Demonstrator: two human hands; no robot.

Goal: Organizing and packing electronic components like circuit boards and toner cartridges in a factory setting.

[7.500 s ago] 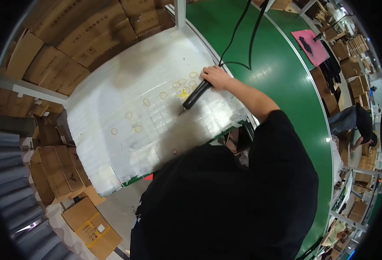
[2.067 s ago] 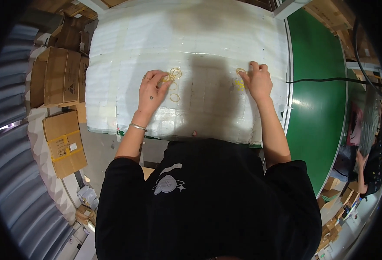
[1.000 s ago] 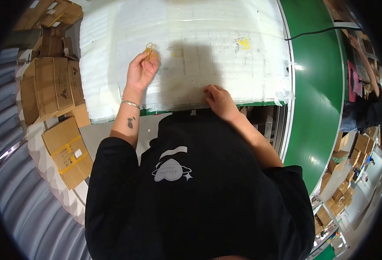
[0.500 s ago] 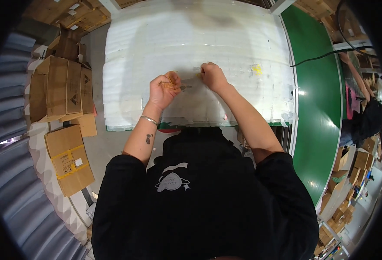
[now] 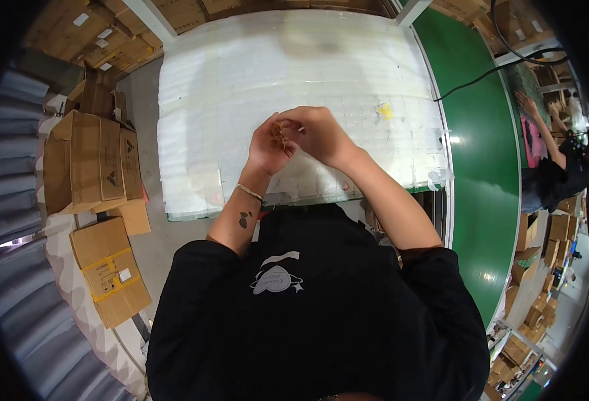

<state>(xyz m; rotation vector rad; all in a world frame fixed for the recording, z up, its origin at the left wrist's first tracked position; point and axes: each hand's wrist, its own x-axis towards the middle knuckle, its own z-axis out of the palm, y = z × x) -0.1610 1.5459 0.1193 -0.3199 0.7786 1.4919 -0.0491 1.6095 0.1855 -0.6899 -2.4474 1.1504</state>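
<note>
A small tangle of thin tan loops that look like rubber bands [image 5: 279, 136] rests in the palm of my left hand [image 5: 266, 154], its fingers curled round them. My right hand [image 5: 328, 138] is bent over from the right, and its fingertips meet the left hand's fingers beside the bands. The right fingers are curled in and somewhat blurred; what they pinch is hidden. Both hands are above the near half of a table covered in white padded sheeting [image 5: 241, 73].
A small yellow patch [image 5: 384, 111] marks the sheeting to the right. A green worktop [image 5: 478, 167] with a black cable [image 5: 488, 79] runs along the right, where another person [image 5: 555, 160] works. Cardboard boxes [image 5: 97, 164] stand on the left near a grey curtain [image 5: 14, 194].
My right hand has moved from the sheeting to my left hand, and the two now touch. The left hand has shifted slightly right. The view has tilted a little.
</note>
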